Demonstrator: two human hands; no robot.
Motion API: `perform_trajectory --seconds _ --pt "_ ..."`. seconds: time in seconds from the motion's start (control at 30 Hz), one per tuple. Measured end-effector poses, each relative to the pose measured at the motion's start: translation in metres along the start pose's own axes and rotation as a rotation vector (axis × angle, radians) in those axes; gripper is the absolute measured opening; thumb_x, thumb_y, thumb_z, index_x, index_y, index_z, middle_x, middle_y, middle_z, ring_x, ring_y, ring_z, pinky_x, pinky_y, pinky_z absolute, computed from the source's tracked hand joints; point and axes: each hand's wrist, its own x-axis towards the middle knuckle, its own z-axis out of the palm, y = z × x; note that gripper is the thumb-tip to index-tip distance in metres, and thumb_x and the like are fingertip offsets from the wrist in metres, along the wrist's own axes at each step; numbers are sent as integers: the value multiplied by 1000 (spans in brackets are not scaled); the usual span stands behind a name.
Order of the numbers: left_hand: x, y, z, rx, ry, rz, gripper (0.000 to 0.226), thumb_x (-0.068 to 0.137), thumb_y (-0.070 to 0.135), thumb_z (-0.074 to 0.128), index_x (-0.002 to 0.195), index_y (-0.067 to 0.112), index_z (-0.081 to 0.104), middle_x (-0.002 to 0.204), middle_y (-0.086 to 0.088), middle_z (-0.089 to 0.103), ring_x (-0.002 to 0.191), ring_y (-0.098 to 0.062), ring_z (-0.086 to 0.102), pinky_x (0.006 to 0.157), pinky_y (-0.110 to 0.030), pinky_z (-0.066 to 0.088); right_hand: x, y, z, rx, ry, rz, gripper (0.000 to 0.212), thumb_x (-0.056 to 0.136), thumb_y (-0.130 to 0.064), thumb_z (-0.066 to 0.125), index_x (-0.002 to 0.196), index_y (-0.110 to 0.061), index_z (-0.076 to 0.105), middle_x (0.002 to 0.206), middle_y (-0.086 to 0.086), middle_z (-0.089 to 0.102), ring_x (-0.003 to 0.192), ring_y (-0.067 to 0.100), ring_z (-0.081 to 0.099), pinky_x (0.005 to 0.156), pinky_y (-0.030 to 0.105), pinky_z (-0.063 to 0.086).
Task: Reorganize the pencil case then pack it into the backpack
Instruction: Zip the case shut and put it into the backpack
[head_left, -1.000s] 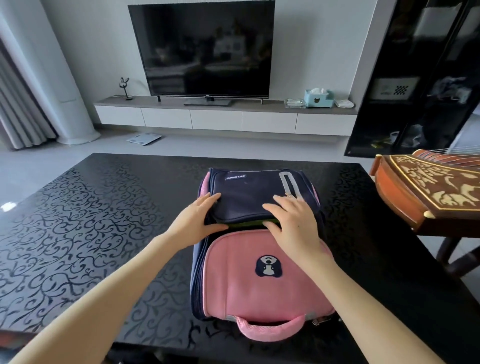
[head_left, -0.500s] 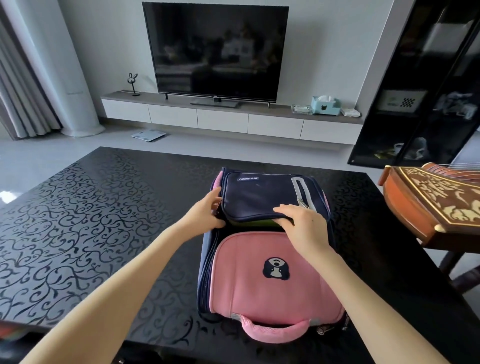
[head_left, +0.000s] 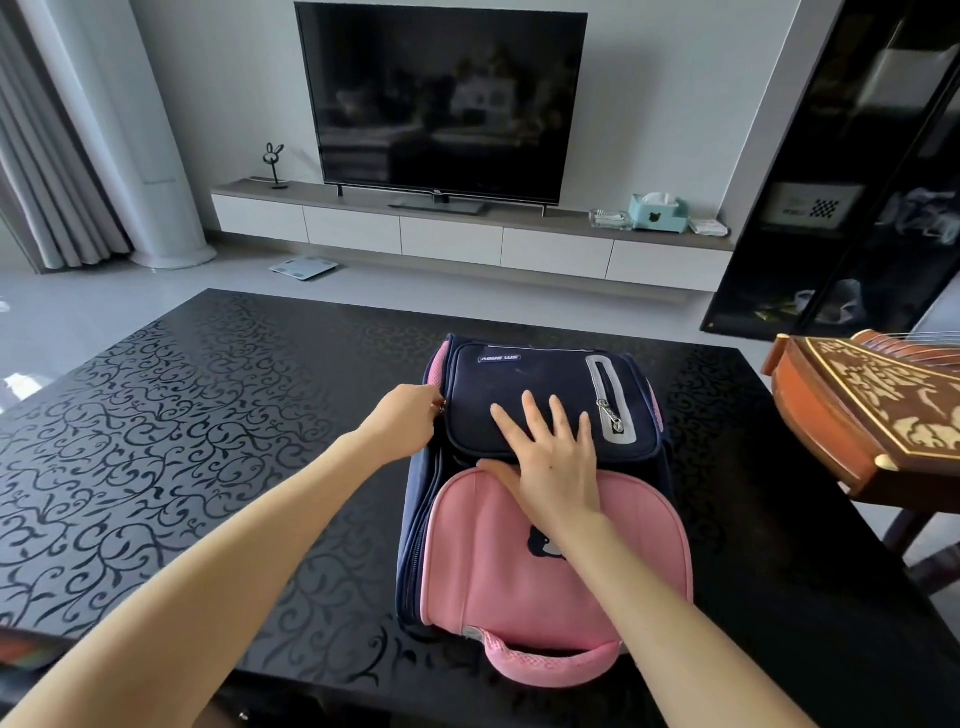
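Black table (head_left: 156, 441), backpack (head_left: 550, 571) under right hand (head_left: 558, 462).

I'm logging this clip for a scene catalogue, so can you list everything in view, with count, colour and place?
backpack: one, pink and navy, lying flat on the table
table: one, glossy black with a vine pattern, foreground
television: one, black, off, on the wall shelf
wall shelf: one, white drawers, under the television
tissue box: one, light blue, right end of the shelf
rabbit ornament: one, dark, left end of the shelf
bathroom scale: one, white, on the floor
zither: one, brown with pale carving, right of the table
cabinet: one, black, right wall
left hand: closed at the backpack's left edge; what it grips is unclear
right hand: flat, fingers spread, on the navy flap
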Motion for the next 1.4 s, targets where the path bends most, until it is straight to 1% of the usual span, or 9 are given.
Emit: perform_trajectory --seconds 0.1,0.27,0.37,0.53,0.87,1.0,1.1,1.23,1.4 --pt "-21 2 5 108 1 50 12 82 -2 41 84 -2 54 81 -24 64 71 -38 55 61 -42 42 -2 -2 8 -41 -32 32 65 88 -66 25 146 -39 15 157 7 18 142 41 13 109 63 10" --pt "-66 26 25 -56 149 70 28 85 0 42 113 4 38 55 -9 50 51 -33 44 51 -32 28 -4 -14 15 -64 -38 67 66 90 -62 30 148 -36 11 158 11 14 141 46 11 107 67 9" --pt "-69 50 32 -117 191 23 30 82 -1 43 111 6 38 49 1 39 43 -22 37 50 -31 25 -7 -17 10 -89 8 71 64 90 -55 44 146 -28 28 151 19 29 135 50 25 103 69 20" --pt "-54 50 17 -631 100 -385 36 79 9 51 113 13 39 80 -5 57 68 -20 53 57 -30 41 -17 -29 15 224 386 -145 26 80 -15 62 106 -12 65 127 14 59 116 35 55 100 51 38" --pt "-61 27 0 -790 40 -215 25 85 6 46 107 19 51 59 2 68 58 -17 59 65 -33 49 -6 -49 10 296 569 -41 9 70 -10 69 67 -10 60 90 4 68 82 27 62 78 35 38" --pt "-60 9 0 -8 323 231 47 75 -5 56 114 20 64 117 -6 66 106 -33 57 90 -39 45 -8 -58 3 176 555 -61 9 73 -4 66 69 -9 60 84 6 65 74 27 60 76 38 43" --pt "-49 5 2 171 180 459 46 84 8 62 128 21 54 138 -2 51 134 -31 37 111 -45 31 -11 -61 -7 53 466 -24 11 74 -7 64 65 -11 60 82 6 64 72 26 57 72 38 47" --pt "-32 1 1 365 82 597 48 90 9 55 136 18 43 144 -1 43 134 -23 39 113 -34 31 -19 -65 -15 -127 300 -9 9 69 -11 65 60 -14 64 84 4 63 77 26 57 76 41 43" --pt "-35 -6 3 417 64 566 65 88 -7 44 142 26 30 149 14 32 136 -4 31 107 -25 37 -31 -55 -23 -54 348 -27 11 61 -7 67 52 -11 62 77 3 64 74 26 59 71 38 46"
